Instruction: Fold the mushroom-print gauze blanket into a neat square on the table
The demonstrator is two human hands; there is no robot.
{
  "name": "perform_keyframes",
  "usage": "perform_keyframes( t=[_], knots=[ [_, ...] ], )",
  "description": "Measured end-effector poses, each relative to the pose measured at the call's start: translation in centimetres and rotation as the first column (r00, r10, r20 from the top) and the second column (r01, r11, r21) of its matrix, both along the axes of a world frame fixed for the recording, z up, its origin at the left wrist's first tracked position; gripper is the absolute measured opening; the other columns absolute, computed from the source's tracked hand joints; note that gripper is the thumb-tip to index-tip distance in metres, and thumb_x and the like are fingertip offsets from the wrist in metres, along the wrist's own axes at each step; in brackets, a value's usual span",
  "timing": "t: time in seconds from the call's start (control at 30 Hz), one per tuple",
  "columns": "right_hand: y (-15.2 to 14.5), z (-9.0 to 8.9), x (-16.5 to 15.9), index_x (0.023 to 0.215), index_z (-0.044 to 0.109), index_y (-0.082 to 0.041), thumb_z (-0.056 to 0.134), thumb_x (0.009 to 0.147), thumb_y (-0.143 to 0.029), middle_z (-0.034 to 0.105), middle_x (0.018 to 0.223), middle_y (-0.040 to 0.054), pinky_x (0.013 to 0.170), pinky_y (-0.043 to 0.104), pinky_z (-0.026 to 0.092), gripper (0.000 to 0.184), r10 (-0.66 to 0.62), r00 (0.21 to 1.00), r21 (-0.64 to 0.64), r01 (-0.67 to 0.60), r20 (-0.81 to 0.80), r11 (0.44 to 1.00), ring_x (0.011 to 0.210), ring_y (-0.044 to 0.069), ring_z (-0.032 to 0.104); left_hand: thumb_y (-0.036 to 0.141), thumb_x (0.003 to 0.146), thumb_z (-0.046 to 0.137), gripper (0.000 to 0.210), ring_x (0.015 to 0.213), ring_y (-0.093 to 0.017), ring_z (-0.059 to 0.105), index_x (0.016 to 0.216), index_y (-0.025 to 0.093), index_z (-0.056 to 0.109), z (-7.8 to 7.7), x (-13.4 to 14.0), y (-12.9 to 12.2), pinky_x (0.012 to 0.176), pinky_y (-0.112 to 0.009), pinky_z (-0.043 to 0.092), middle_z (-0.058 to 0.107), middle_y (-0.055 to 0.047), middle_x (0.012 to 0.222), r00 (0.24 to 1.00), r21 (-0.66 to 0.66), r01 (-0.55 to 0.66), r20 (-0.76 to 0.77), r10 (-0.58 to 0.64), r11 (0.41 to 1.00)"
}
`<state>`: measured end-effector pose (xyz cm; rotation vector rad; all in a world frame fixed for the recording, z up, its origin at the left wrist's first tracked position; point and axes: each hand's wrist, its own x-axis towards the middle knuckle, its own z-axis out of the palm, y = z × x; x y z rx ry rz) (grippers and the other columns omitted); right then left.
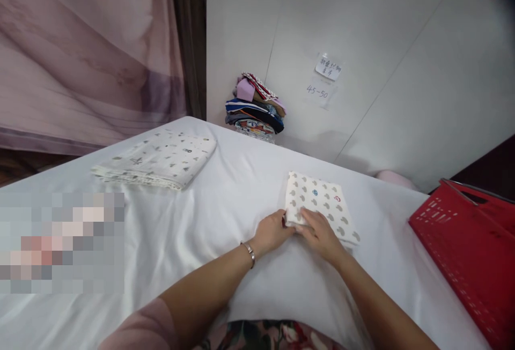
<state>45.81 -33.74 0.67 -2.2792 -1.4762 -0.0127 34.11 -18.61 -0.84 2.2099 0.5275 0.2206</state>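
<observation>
A small folded cloth (322,199), cream with grey-brown cap-like shapes and one blue and one red shape, lies on the white-covered table (193,248). My left hand (274,230) grips its near left corner, fingers bent and partly hidden at the edge. Beside it, my right hand (321,233) has its thumb and fingers closed over the near edge, with the fingertips on the top face. Below both hands a pale, see-through sheet (298,280) spreads toward my lap; it looks like plastic, but I cannot tell whether it encloses the cloth.
Back left lies a larger folded white cloth (161,157) with small scattered prints. Piled fabrics (255,106) stand against the wall beyond the table. At the right is a red plastic basket (470,253). A handwritten label (328,67) hangs on the wall. The left foreground is pixelated.
</observation>
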Motion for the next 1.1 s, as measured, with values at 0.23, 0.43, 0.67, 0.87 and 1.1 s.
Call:
perform_keyframes(
  t=[0.23, 0.43, 0.67, 0.87, 1.1],
  knots=[
    [-7.0, -1.8, 1.9, 0.129, 0.048, -0.023, 0.044, 0.089, -0.036, 0.051, 0.134, 0.0096, 0.107, 0.052, 0.026, 0.041, -0.178, 0.966, -0.012, 0.184, 0.189, 0.983, 0.127, 0.026, 0.042, 0.044, 0.078, 0.056, 0.062, 0.081, -0.016, 0.061, 0.135, 0.029, 0.038, -0.5, 0.1, 0.5, 0.072, -0.026, 0.045, 0.064, 0.000, 0.097, 0.997, -0.045, -0.036, 0.068, 0.039, 0.998],
    [-8.9, -3.2, 2.5, 0.125, 0.052, -0.023, 0.042, 0.091, -0.036, 0.052, 0.132, 0.0095, 0.105, 0.050, 0.028, 0.038, -0.235, 0.955, 0.135, 0.213, 0.180, 0.968, 0.126, 0.025, 0.044, 0.039, 0.083, 0.052, 0.050, 0.071, -0.012, 0.059, 0.132, 0.030, 0.046, -1.1, 0.1, 0.5, 0.072, -0.025, 0.047, 0.064, 0.002, 0.095, 0.989, 0.009, -0.015, 0.149, 0.013, 1.000],
    [-8.7, -3.6, 3.4, 0.118, 0.058, -0.022, 0.041, 0.091, -0.031, 0.059, 0.125, 0.0082, 0.104, 0.049, 0.029, 0.033, -0.238, 0.959, 0.234, 0.199, 0.154, 0.952, 0.121, 0.024, 0.048, 0.030, 0.086, 0.047, 0.036, 0.067, -0.010, 0.058, 0.121, 0.025, 0.055, -1.6, 0.1, 0.1, 0.072, -0.026, 0.049, 0.058, -0.002, 0.111, 0.970, 0.208, -0.067, 0.241, 0.015, 0.976],
    [-8.5, -3.5, 3.1, 0.119, 0.057, -0.021, 0.040, 0.092, -0.030, 0.057, 0.126, 0.0088, 0.104, 0.049, 0.026, 0.033, -0.232, 0.960, 0.227, 0.193, 0.158, 0.955, 0.123, 0.024, 0.046, 0.024, 0.085, 0.049, 0.039, 0.122, -0.026, 0.043, 0.123, 0.022, 0.052, -1.0, 0.4, -0.4, 0.094, -0.039, 0.043, 0.045, -0.009, 0.135, 0.940, 0.583, -0.086, 0.316, -0.128, 0.808],
    [-7.7, -3.5, 3.1, 0.112, 0.061, -0.021, 0.039, 0.091, -0.027, 0.061, 0.121, 0.0086, 0.103, 0.050, 0.024, 0.031, -0.287, 0.944, 0.262, 0.239, 0.162, 0.935, 0.118, 0.024, 0.050, 0.025, 0.089, 0.047, 0.026, 0.121, -0.023, 0.044, 0.110, 0.023, 0.062, -0.6, 2.7, -1.1, 0.099, -0.042, 0.035, 0.058, -0.006, 0.125, 0.933, 0.639, -0.020, 0.288, -0.216, 0.769]
  ],
)
